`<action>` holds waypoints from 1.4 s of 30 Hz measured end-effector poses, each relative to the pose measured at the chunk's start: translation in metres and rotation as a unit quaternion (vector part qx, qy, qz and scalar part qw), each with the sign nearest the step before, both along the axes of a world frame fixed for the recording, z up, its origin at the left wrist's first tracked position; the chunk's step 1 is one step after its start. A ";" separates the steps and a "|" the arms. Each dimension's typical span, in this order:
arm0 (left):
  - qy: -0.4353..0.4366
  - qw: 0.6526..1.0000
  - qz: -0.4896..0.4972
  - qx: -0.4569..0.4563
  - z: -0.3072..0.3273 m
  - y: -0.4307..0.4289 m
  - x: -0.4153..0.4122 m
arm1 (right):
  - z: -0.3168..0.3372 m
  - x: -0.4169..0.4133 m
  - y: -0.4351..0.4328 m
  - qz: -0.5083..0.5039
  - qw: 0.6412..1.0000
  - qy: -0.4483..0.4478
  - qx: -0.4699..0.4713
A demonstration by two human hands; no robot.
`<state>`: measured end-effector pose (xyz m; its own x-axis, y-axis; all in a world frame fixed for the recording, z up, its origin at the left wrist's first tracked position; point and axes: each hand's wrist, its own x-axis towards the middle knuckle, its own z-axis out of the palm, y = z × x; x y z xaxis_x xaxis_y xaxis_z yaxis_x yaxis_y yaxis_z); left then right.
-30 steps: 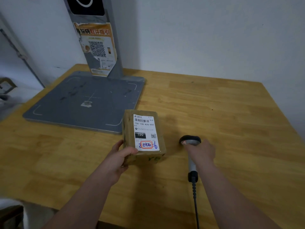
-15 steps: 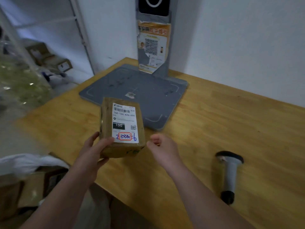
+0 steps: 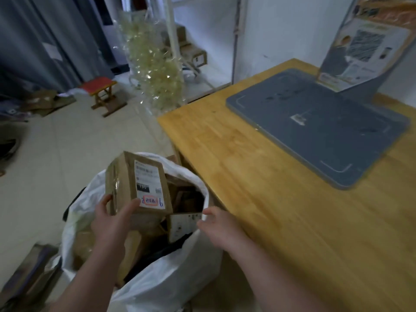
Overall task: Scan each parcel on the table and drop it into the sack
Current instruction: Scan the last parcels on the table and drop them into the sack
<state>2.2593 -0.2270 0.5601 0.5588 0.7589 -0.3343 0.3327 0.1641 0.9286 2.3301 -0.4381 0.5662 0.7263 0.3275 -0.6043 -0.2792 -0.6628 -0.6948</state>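
1. We are holding the cardboard parcel (image 3: 126,190) in our left hand (image 3: 112,224). The thumb is pressing on the top face just beside the white shipping label (image 3: 148,185), and the fingers are wrapping around the parcel's left side.
2. We are keeping the parcel tilted over the open mouth of the white sack (image 3: 171,273). Its label is facing up and its lower end is hanging just above the boxes already inside.
3. We are reaching our right hand (image 3: 221,228) to the sack's right rim. The fingers are curling there and pinching the white plastic.
4. The sack is standing on the floor just beside the near edge of the wooden tabletop (image 3: 270,221), close to the corner at the left end of that edge. Several other parcels (image 3: 182,224) are lying jumbled inside it.
5. A grey scanning platform (image 3: 315,131) is lying flat near the far edge of the tabletop, well apart from our hands. A poster with a QR code (image 3: 364,46) is standing upright at the platform's back.
6. Beyond the tabletop's corner, a clear bag of pale yellow filling (image 3: 155,64) is leaning near a white shelf frame. A small wooden stool with a red seat (image 3: 102,91) is standing on the tiled floor further left.
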 end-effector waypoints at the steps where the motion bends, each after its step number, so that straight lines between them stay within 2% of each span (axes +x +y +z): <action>1: 0.021 1.000 0.001 0.016 -0.008 0.009 -0.007 | -0.005 -0.002 0.010 0.008 1.000 0.005 -0.010; 4: 0.105 0.985 -0.043 0.127 -0.024 0.025 -0.023 | -0.022 -0.006 0.031 0.024 0.997 0.002 -0.068; 6: 0.189 0.942 -0.122 0.249 -0.032 0.031 -0.027 | -0.034 -0.008 0.041 0.018 0.994 0.017 -0.104; 8: 0.219 0.904 -0.189 0.315 -0.040 0.032 -0.029 | -0.043 -0.011 0.049 0.016 0.991 0.056 -0.118; 10: 0.209 0.898 -0.228 0.313 -0.042 0.033 -0.026 | -0.053 -0.013 0.054 0.007 0.988 0.062 -0.138; 14: 0.184 0.908 -0.252 0.278 -0.042 0.046 -0.014 | -0.063 -0.012 0.052 -0.102 0.977 -0.028 -0.187; 18: 0.136 0.966 -0.185 0.119 -0.045 0.064 -0.010 | -0.053 -0.011 0.046 -0.257 0.954 -0.064 -0.143; 21: 0.111 0.976 -0.184 0.043 -0.047 0.076 -0.011 | -0.047 -0.016 0.043 -0.332 0.935 -0.064 -0.111; 23: 0.096 0.974 -0.207 0.000 -0.042 0.078 -0.009 | -0.045 -0.022 0.042 -0.346 0.931 -0.064 -0.098; 25: 0.073 0.962 -0.263 0.002 -0.041 0.075 -0.007 | -0.040 -0.028 0.042 -0.329 0.935 -0.079 -0.102; 28: 0.061 0.925 -0.373 0.039 -0.042 0.064 -0.005 | -0.033 -0.030 0.041 -0.262 0.951 -0.112 -0.123; 31: 0.108 0.880 -0.459 0.046 -0.048 0.065 -0.002 | -0.030 -0.028 0.040 -0.198 0.962 -0.105 -0.154; 35: 0.153 0.854 -0.497 0.024 -0.056 0.069 0.007 | -0.034 -0.034 0.039 -0.148 0.972 -0.083 -0.165; 37: 0.203 0.810 -0.547 0.060 -0.059 0.064 0.015 | -0.035 -0.034 0.040 -0.144 0.973 -0.068 -0.165; 39: 0.252 0.758 -0.583 0.150 -0.059 0.056 0.024 | -0.035 -0.033 0.041 -0.151 0.971 -0.062 -0.175; 40: 0.257 0.750 -0.581 0.185 -0.057 0.053 0.027 | -0.035 -0.031 0.042 -0.159 0.968 -0.065 -0.181; 41: 0.249 0.767 -0.559 0.194 -0.053 0.052 0.027 | -0.034 -0.030 0.044 -0.170 0.965 -0.071 -0.187; 42: 0.233 0.805 -0.517 0.172 -0.051 0.056 0.025 | -0.034 -0.029 0.046 -0.180 0.962 -0.077 -0.192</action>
<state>2.2844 -0.1711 0.5092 0.8270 0.0604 -0.5590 0.4508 -0.6653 0.5951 2.3012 -0.3919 0.5327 0.8418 -0.1873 -0.5063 -0.4514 -0.7585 -0.4700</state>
